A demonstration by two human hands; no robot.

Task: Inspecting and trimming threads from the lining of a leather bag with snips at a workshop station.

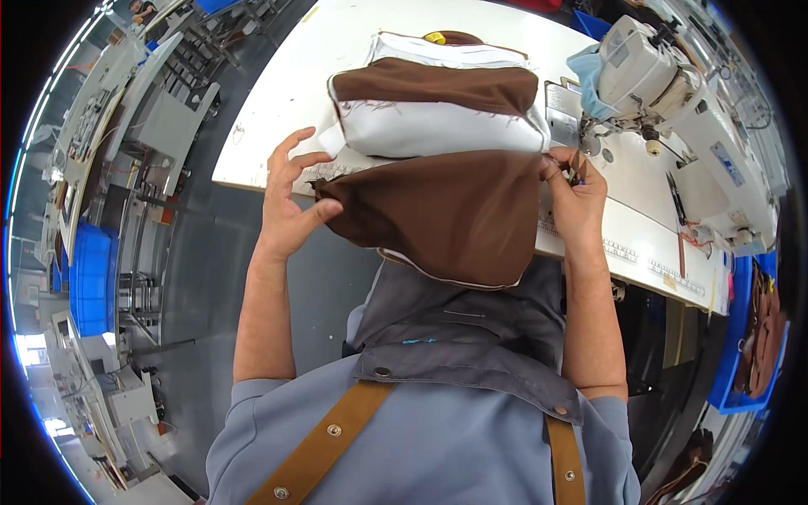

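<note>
A brown fabric piece with a pale-edged lower seam hangs over the table's front edge, in front of my body. My right hand pinches its upper right corner. Something small and dark also shows between those fingers, too small to name. At the fabric's left end, my left hand is open, thumb and fingers spread around the frayed edge; its thumb tip overlaps the cloth. Just beyond lies a brown and white sewn bag body, its white lining facing up with loose threads along the seam. Whether it joins the near piece, I cannot tell.
A sewing machine with a blue face mask hanging on it stands at the right of the white table. Tweezers lie beside it. A blue crate with brown pieces is at far right; another blue bin stands left.
</note>
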